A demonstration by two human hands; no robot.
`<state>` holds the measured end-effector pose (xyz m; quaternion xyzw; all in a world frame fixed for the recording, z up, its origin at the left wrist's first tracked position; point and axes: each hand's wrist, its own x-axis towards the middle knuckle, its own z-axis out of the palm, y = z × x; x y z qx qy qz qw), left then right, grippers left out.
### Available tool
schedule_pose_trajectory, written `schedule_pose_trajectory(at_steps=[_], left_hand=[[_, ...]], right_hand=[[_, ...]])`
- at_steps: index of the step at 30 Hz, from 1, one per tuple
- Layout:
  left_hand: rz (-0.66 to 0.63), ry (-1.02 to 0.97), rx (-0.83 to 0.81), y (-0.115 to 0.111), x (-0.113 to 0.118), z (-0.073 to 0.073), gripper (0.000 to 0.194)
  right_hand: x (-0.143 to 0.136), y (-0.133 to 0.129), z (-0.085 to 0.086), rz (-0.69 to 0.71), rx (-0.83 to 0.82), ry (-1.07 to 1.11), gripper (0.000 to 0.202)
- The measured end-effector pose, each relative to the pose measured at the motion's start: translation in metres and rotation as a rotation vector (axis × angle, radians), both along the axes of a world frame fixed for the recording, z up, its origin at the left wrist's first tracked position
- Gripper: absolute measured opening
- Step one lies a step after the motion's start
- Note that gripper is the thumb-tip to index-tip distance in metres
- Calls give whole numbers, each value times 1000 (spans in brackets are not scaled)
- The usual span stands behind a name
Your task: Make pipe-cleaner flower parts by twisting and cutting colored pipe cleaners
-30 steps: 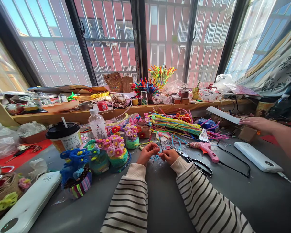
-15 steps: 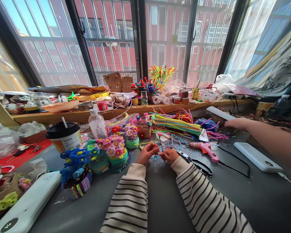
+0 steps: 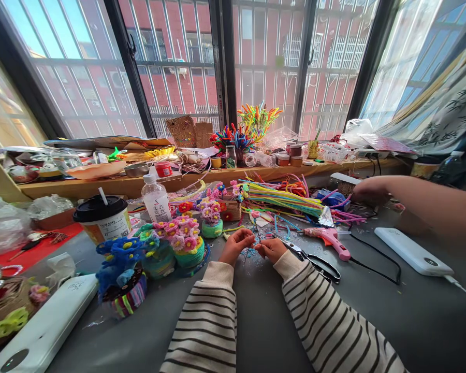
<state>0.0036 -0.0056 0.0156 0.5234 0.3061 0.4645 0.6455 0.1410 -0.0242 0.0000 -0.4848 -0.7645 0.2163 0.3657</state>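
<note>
My left hand (image 3: 236, 245) is closed in a pinch above the grey table, just left of my right hand (image 3: 271, 250). Between the two hands runs a thin dark stem (image 3: 257, 233), its upper part held by the fingers of my right hand. A small pink piece shows at the stem's top. What my left fingertips pinch is too small to make out. Blue scraps (image 3: 250, 253) lie on the table below. Black-handled scissors (image 3: 321, 265) lie beside my right hand, and a pink glue gun (image 3: 336, 244) rests farther right.
Fuzzy flower pots (image 3: 188, 248) stand left of my hands, near a lidded cup (image 3: 103, 220) and a bottle (image 3: 156, 199). Pipe cleaners (image 3: 283, 198) lie behind. At right, another person's arm (image 3: 431, 199) reaches over a white power bank (image 3: 411, 251).
The other person's hand has moved left and slightly down from the white strip, onto clutter at the back right. My hands have hardly moved.
</note>
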Motion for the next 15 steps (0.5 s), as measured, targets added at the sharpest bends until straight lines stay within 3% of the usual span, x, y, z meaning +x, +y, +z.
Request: schedule_pose_trajectory(at_steps=[8,15], left_hand=[[17,-32,15,-2,0,0,27],[19,-30,-27,-1,0,0,27]], right_hand=[[0,-1,-1,-27,-24,-63,53],[4,-2,0,-264,68,-332,47]])
